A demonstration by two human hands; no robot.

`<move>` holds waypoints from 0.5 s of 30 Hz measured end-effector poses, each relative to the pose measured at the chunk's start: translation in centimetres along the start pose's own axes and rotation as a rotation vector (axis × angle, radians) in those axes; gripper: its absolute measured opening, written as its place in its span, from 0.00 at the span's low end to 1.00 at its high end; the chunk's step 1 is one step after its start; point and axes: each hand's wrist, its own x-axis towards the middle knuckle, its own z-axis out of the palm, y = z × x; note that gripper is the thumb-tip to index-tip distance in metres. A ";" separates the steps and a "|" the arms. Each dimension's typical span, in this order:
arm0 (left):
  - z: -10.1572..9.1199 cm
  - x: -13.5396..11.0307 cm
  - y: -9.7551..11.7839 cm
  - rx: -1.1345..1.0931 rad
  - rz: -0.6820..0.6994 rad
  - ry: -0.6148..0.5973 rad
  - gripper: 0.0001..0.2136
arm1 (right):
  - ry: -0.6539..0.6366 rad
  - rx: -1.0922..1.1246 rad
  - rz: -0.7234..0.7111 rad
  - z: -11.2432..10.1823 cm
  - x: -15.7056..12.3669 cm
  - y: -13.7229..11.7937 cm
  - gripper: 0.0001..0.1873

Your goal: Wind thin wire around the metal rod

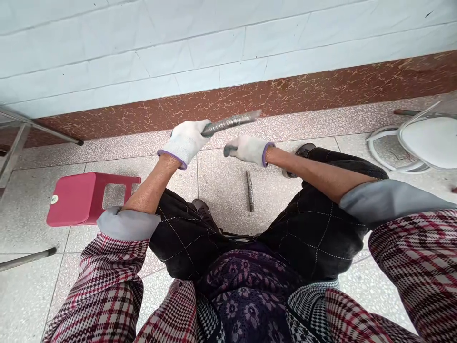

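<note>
My left hand [187, 138], in a white knit glove with a grey palm and purple cuff, is closed around one end of a ridged metal tube [232, 124]. The tube points right and slightly up in front of the wall; its far end is blurred. My right hand [246, 148], gloved alike, hovers below and right of the tube, apart from it. Its fingers are curled together, and whatever may be between them is hidden. Between my feet a second ridged metal tube [249, 190] lies on the floor.
A red plastic stool [76, 199] lies on its side at left, near metal legs [46, 128]. At right is a white round-seated chair [430, 143]. The tiled wall [214, 52] with a brown marbled base [285, 90] runs across in front, and my knees flank the floor space.
</note>
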 end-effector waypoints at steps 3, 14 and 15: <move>0.5 1.3 -2.3 0.063 -0.074 0.014 0.16 | -0.007 0.093 -0.074 1.3 -1.0 -2.0 0.18; 4.9 4.0 -2.7 0.321 0.020 -0.219 0.17 | 0.302 0.141 0.017 -5.2 -4.0 -0.9 0.19; 5.2 4.0 -1.8 0.316 0.057 -0.232 0.16 | 0.338 0.139 0.033 -5.9 -4.0 -0.4 0.19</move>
